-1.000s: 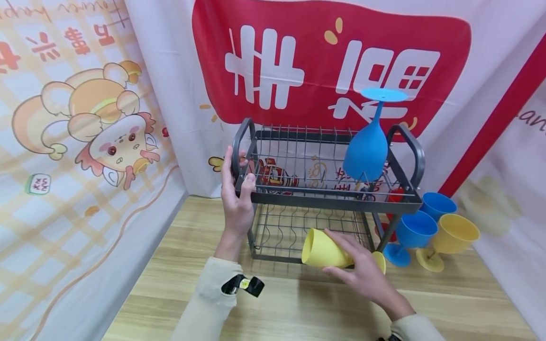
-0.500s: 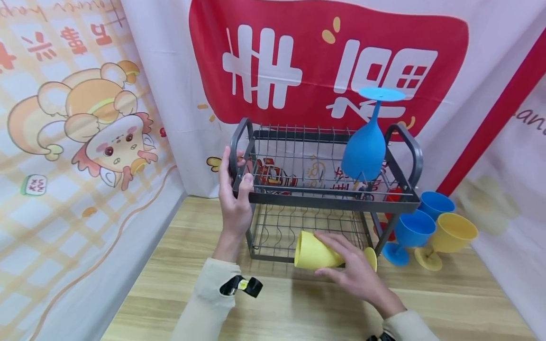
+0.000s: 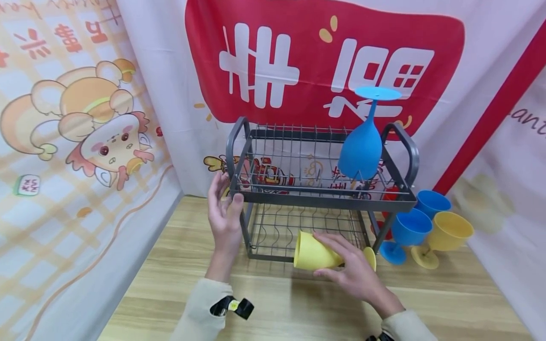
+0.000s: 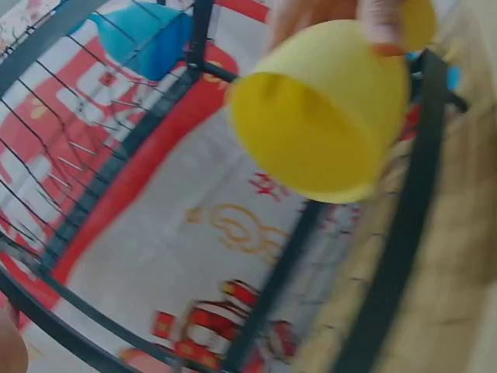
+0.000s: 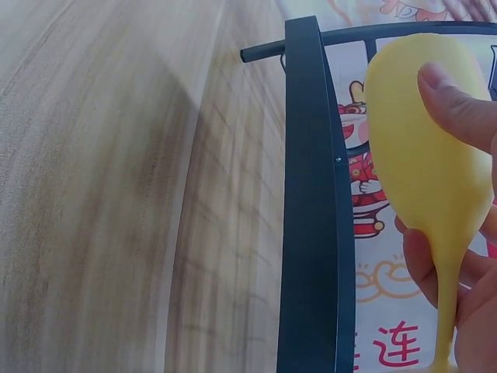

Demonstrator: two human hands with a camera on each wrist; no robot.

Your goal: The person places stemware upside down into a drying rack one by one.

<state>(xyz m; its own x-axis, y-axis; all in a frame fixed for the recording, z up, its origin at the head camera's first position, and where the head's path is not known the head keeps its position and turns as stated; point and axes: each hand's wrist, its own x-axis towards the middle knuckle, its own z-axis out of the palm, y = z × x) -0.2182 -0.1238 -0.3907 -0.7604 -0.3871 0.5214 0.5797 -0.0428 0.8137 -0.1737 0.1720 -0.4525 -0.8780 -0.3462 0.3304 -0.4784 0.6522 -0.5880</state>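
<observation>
My right hand (image 3: 356, 270) grips a yellow goblet (image 3: 314, 252) tipped on its side, its mouth facing left and its round foot to the right. In the right wrist view the thumb lies along the goblet's bowl (image 5: 419, 148) and other fingers curl at the stem. The goblet is in front of the lower tier of a dark two-tier dish rack (image 3: 320, 201). Beside the rack's left front corner is my left hand (image 3: 226, 218), thumb raised and fingers loosely bent, holding nothing. An upside-down blue goblet (image 3: 361, 149) stands on the upper tier at the right.
Right of the rack stand two upright blue goblets (image 3: 412, 227) and another yellow goblet (image 3: 452, 232). Something red (image 3: 390, 194) shows behind the rack's right side. Printed cloth (image 3: 162, 94) hangs behind and at both sides of the wooden table (image 3: 273, 303).
My left hand has let go of the rack's left handle and dropped slightly down and left. The right hand has carried the yellow goblet a little left and turned it more level.
</observation>
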